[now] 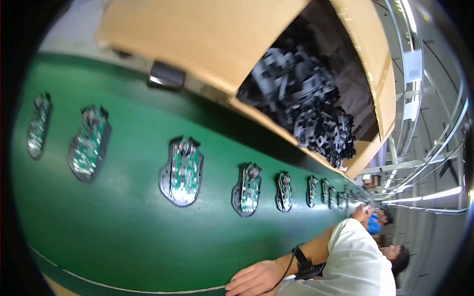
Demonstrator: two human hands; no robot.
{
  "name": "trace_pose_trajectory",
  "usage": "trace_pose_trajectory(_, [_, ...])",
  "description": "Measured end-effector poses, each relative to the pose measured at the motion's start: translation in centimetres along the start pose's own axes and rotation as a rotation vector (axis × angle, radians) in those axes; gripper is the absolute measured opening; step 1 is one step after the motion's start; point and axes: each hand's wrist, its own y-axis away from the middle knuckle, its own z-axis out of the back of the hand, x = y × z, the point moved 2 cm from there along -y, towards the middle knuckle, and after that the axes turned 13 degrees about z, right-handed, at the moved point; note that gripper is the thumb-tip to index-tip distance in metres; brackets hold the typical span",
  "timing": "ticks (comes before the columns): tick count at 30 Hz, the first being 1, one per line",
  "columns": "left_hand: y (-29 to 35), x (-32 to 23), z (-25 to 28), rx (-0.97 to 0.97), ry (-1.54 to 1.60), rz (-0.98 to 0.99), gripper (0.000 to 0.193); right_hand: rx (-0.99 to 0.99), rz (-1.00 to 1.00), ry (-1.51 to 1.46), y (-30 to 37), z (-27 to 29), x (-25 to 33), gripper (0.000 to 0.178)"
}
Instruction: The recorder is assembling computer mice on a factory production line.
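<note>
My right hand (254,279) lies at the near edge of a green conveyor belt (133,237), fingers stretched out and nothing visible in it. A black strap with a small device and a cable (305,264) is round the wrist. Along the belt, in a row, lie computer mouse bases with green circuit boards fitted in them. The largest in view is a mouse base (182,172) near the middle; another mouse base (248,190) lies right of it, above my hand and apart from it. My left hand is out of view.
Beyond the belt a cardboard box (197,37) holds a heap of black and grey plastic parts (301,93). A small black block (167,76) sits at the belt's far edge. Co-workers (397,256) are at the right, one in blue (374,223) farther along the belt.
</note>
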Motion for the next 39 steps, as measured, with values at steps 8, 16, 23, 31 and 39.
trace_pose_trajectory(8, [3.5,-0.9,8.3,-0.047,-0.436,-0.163,0.048,0.030,0.047,0.053,0.4,-0.7,0.0,0.031])
trace_pose_trajectory(16, [13.6,16.0,15.2,-0.363,-0.312,-0.085,0.052,0.038,-0.057,0.248,-2.6,-5.5,8.0,0.025])
trace_pose_trajectory(23, [19.1,40.4,10.3,-0.549,-0.192,0.062,0.056,0.060,0.034,0.381,-3.5,-9.1,13.9,0.032])
trace_pose_trajectory(31, [32.2,28.3,2.9,-0.265,0.640,-0.069,0.049,0.088,0.036,0.266,-3.3,-5.4,14.6,0.036])
trace_pose_trajectory(39, [33.5,36.1,5.7,-0.516,0.001,0.029,0.038,-0.188,0.057,-0.104,-2.2,-4.3,13.2,0.026])
